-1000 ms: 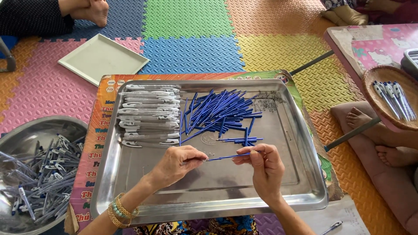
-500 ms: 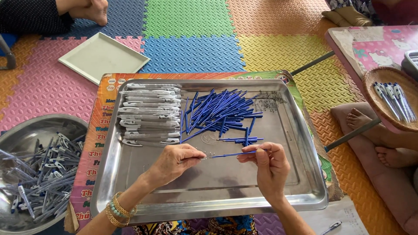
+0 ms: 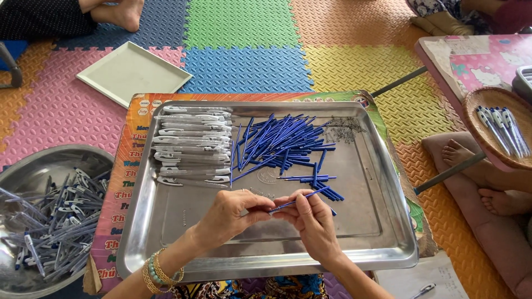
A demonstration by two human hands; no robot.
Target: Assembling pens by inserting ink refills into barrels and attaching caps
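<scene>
Bright, even daylight; sharp focus, soft glare on tray (image 3: pixel 166 221).

Left hand (image 3: pixel 230 213) and right hand (image 3: pixel 313 218) pinch a blue pen refill (image 3: pixel 296 200) over steel tray (image 3: pixel 166 221); possibly a spring between fingertips, too small to tell.

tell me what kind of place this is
Probably a home floor used for hand assembly of pens. Colourful foam puzzle mats cover the ground, a steel tray holds blue pen refills and white pen barrels, and a metal bowl holds finished pens. Both hands work on one refill.
</scene>
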